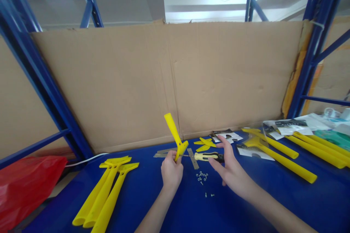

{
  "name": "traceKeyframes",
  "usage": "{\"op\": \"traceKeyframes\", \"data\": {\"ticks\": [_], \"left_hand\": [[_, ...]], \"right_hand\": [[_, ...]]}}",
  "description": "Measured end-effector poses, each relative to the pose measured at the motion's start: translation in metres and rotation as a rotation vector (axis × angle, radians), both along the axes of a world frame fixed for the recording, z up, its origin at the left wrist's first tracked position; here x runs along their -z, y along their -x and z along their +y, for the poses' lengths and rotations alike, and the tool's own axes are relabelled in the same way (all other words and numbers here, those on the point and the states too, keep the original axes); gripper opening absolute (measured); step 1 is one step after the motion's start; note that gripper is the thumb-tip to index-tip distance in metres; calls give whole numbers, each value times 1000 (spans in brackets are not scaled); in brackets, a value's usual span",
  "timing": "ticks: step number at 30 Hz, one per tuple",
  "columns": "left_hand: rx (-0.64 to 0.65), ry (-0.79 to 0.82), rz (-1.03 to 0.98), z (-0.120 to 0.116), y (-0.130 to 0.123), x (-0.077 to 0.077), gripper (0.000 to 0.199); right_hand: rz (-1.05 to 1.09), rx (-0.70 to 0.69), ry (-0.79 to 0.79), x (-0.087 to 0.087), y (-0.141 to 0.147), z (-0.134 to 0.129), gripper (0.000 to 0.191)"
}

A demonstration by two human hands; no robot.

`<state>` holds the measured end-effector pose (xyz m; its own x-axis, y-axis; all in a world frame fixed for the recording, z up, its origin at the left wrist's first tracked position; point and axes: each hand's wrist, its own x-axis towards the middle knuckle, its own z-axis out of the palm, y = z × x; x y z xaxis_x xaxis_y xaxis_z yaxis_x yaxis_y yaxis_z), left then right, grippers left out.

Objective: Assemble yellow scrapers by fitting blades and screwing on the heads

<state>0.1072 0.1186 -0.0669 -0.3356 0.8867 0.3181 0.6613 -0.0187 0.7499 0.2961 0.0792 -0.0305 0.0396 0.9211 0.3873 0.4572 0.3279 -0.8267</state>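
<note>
My left hand (172,169) is wrapped round the head of a yellow tool handle (172,128), whose tube points up and to the left. A screwdriver (209,157) with a cream and black grip lies level, its tip at the yellow head. Beside the grip, my right hand (228,167) has its fingers spread, the thumb near or touching it; contact is hard to tell. Several small screws and nuts (201,177) lie on the blue table below the screwdriver. Small yellow pieces (205,143) sit behind it.
Several yellow handles (105,193) lie at the left, and more (287,160) at the right beside packaged parts (294,127). Tape strips (193,159) stick to the table. A cardboard panel (123,87) stands behind, between blue posts. A red bag (30,189) is at far left.
</note>
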Motion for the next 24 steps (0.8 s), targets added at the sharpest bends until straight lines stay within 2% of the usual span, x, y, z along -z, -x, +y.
{"op": "traceKeyframes", "data": {"ticks": [1,4,6,9,12,14,17,21,24], "left_hand": [[0,-1,7,0,0,0,11],[16,1,44,0,0,0,12],[10,2,46,0,0,0,12],[-14,8,10,0,0,0,11],[-4,14,18,0,1,0,12],[-10,10,25,0,1,0,11],[-24,4,6,0,2,0,9],[7,-5,23,0,2,1,11],[-1,-7,26,1,2,2,10]], "right_hand": [[10,-35,13,0,0,0,54],[-18,-60,34,-1,-1,-1,38],[-18,-31,46,-2,0,-2,41],[-2,-72,45,-1,1,-3,50],[-63,-48,18,1,2,-3,36],[-57,-20,40,3,2,-2,39],[13,-88,58,6,1,1,50],[-14,-59,69,6,0,3,33],[42,-34,130,6,0,2,48]]}}
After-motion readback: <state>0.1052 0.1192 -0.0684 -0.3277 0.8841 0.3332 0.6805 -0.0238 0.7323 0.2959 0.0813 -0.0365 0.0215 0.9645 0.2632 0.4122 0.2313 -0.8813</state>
